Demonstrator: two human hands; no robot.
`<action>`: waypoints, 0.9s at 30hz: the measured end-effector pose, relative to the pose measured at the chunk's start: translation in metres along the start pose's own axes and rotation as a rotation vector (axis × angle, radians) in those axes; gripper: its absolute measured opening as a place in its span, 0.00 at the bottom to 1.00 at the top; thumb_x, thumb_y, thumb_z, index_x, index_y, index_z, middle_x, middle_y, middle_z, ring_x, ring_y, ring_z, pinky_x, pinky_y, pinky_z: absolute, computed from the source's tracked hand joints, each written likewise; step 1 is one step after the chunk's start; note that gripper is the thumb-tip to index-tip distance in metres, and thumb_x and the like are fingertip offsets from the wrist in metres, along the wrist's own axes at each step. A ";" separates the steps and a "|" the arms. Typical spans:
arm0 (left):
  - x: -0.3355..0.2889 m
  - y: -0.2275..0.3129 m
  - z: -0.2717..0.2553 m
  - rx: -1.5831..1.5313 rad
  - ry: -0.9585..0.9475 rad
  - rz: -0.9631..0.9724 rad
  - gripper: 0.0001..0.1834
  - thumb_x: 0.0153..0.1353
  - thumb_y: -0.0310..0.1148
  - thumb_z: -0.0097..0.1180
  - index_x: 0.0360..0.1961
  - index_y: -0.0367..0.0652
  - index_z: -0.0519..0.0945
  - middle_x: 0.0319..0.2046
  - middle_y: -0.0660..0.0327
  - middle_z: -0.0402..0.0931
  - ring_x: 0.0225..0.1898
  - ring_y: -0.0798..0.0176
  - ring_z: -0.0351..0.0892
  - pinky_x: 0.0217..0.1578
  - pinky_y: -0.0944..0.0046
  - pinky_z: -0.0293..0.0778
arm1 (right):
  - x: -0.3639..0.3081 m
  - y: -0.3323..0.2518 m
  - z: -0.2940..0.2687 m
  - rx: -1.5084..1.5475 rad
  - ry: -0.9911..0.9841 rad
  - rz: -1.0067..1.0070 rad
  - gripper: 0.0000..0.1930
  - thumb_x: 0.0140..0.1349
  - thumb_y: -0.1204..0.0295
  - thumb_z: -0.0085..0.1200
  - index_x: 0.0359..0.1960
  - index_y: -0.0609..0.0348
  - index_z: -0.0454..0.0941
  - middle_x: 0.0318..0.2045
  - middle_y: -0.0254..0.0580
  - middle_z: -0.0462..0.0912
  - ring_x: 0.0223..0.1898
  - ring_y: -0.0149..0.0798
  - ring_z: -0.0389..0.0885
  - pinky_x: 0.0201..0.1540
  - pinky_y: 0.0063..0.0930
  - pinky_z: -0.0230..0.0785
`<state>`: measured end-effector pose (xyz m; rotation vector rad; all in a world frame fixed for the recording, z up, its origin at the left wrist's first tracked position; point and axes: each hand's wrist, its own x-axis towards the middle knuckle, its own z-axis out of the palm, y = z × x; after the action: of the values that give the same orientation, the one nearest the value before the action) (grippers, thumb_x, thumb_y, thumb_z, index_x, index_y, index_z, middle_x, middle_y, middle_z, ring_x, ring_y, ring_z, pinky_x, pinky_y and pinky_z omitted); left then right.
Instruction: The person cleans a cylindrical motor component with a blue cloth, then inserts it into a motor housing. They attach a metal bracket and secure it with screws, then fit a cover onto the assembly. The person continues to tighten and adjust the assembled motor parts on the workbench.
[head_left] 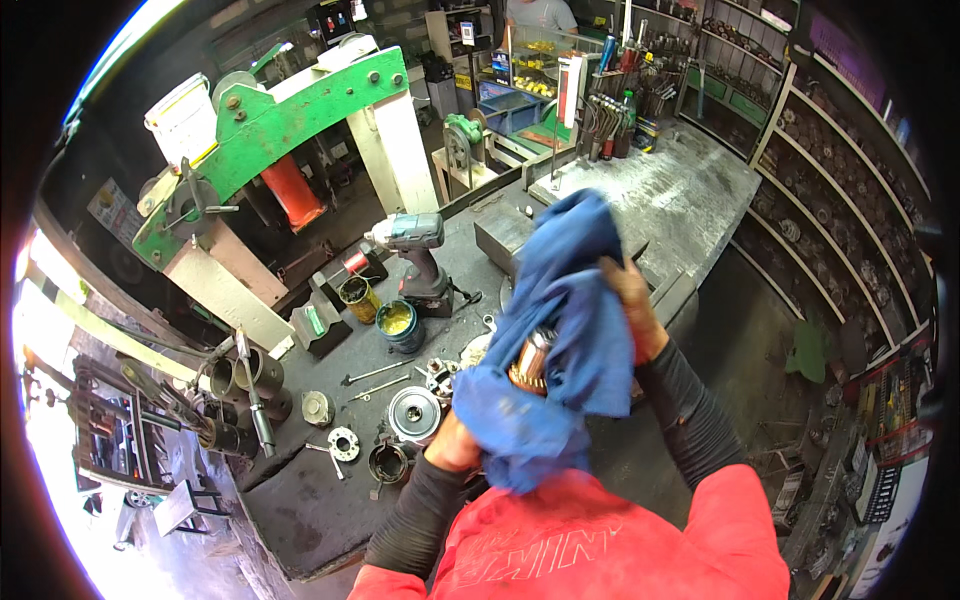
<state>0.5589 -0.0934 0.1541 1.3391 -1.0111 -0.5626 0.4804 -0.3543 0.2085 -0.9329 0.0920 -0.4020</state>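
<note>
Soft matt blue cloth (560,330) over a shiny copper-and-steel motor armature (532,360) — worn, grimy metal workbench (660,200)

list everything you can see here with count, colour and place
cloth: 1, blue, wrapped round both hands, centre
rotor: 1, copper and steel, poking out of the cloth
drill: 1, teal and grey, upright on the bench
tins: 2, one blue, one yellowish, left of the drill
round housing: 1, silver, bench near the left hand
wrenches: 2, steel, flat on the bench
press: 1, green and white, far left
bench: 1, dark grey, left and centre
shelves: several, dark, full of parts, right wall
left hand: 1, under the cloth
right hand: 1, gripping the cloth top
</note>
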 end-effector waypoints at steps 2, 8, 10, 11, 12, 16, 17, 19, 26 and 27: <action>-0.024 0.008 0.009 -0.801 0.150 -0.254 0.23 0.71 0.32 0.55 0.64 0.36 0.73 0.48 0.56 0.83 0.44 0.62 0.83 0.49 0.60 0.81 | -0.008 -0.002 -0.009 0.076 -0.037 -0.051 0.19 0.70 0.66 0.58 0.59 0.60 0.80 0.55 0.42 0.84 0.53 0.41 0.82 0.62 0.38 0.72; -0.032 0.042 0.003 0.170 0.004 0.183 0.16 0.65 0.34 0.62 0.52 0.39 0.79 0.43 0.55 0.82 0.44 0.55 0.82 0.51 0.57 0.77 | -0.027 0.028 0.009 -0.839 -0.443 -0.512 0.20 0.71 0.64 0.57 0.61 0.60 0.79 0.56 0.46 0.83 0.57 0.43 0.80 0.66 0.38 0.67; -0.018 0.042 -0.004 0.556 -0.057 0.277 0.20 0.58 0.34 0.69 0.51 0.40 0.82 0.46 0.57 0.83 0.45 0.58 0.83 0.52 0.57 0.77 | -0.028 0.023 0.020 -0.998 -0.449 -0.608 0.21 0.71 0.63 0.56 0.61 0.60 0.78 0.57 0.48 0.83 0.58 0.44 0.79 0.67 0.39 0.66; -0.011 0.042 -0.007 0.300 -0.130 0.041 0.24 0.55 0.36 0.72 0.52 0.40 0.82 0.48 0.57 0.84 0.47 0.60 0.83 0.52 0.58 0.78 | -0.027 0.017 0.024 -0.956 -0.415 -0.491 0.21 0.71 0.63 0.56 0.62 0.59 0.78 0.57 0.48 0.82 0.59 0.44 0.78 0.68 0.39 0.65; -0.005 0.041 -0.009 -0.056 -0.079 -0.291 0.29 0.51 0.37 0.75 0.54 0.39 0.83 0.51 0.58 0.84 0.48 0.63 0.83 0.52 0.59 0.78 | -0.022 0.013 0.029 -0.879 -0.331 -0.254 0.21 0.73 0.61 0.53 0.61 0.60 0.78 0.55 0.47 0.83 0.57 0.41 0.79 0.66 0.36 0.66; 0.004 0.039 -0.012 0.134 -0.126 0.103 0.36 0.43 0.37 0.79 0.55 0.37 0.82 0.50 0.53 0.85 0.52 0.62 0.83 0.57 0.58 0.76 | 0.011 0.006 0.033 -0.781 -0.490 -0.050 0.17 0.73 0.62 0.55 0.54 0.63 0.82 0.46 0.35 0.86 0.46 0.27 0.78 0.55 0.30 0.73; 0.001 0.036 -0.004 -0.092 -0.135 0.002 0.35 0.44 0.36 0.79 0.55 0.37 0.82 0.50 0.54 0.85 0.51 0.62 0.84 0.58 0.58 0.76 | 0.018 0.008 0.028 -0.787 -0.526 -0.108 0.16 0.72 0.63 0.58 0.52 0.63 0.83 0.46 0.34 0.86 0.44 0.27 0.78 0.53 0.29 0.74; -0.005 0.028 0.005 -0.279 -0.111 -0.094 0.35 0.46 0.37 0.78 0.56 0.37 0.81 0.52 0.54 0.84 0.53 0.61 0.82 0.59 0.57 0.75 | 0.020 0.013 0.008 -0.031 -0.338 0.186 0.16 0.75 0.64 0.54 0.56 0.62 0.80 0.46 0.39 0.86 0.47 0.32 0.82 0.54 0.32 0.77; -0.045 0.026 0.011 -0.922 0.025 -0.282 0.35 0.51 0.40 0.74 0.60 0.39 0.78 0.56 0.54 0.79 0.58 0.59 0.77 0.63 0.55 0.71 | -0.040 0.053 -0.002 -0.578 -0.434 -0.240 0.24 0.71 0.70 0.59 0.66 0.64 0.71 0.64 0.47 0.76 0.65 0.41 0.73 0.71 0.37 0.65; -0.049 0.027 0.010 -0.969 0.048 -0.256 0.35 0.52 0.41 0.73 0.61 0.39 0.77 0.57 0.54 0.79 0.59 0.58 0.76 0.64 0.55 0.70 | -0.041 0.056 0.012 -0.773 -0.427 -0.294 0.26 0.68 0.71 0.63 0.66 0.65 0.72 0.64 0.46 0.76 0.66 0.40 0.72 0.72 0.36 0.63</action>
<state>0.5209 -0.0531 0.1658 0.5972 -0.3999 -1.0380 0.4623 -0.3004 0.1676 -1.7889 -0.3065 -0.4351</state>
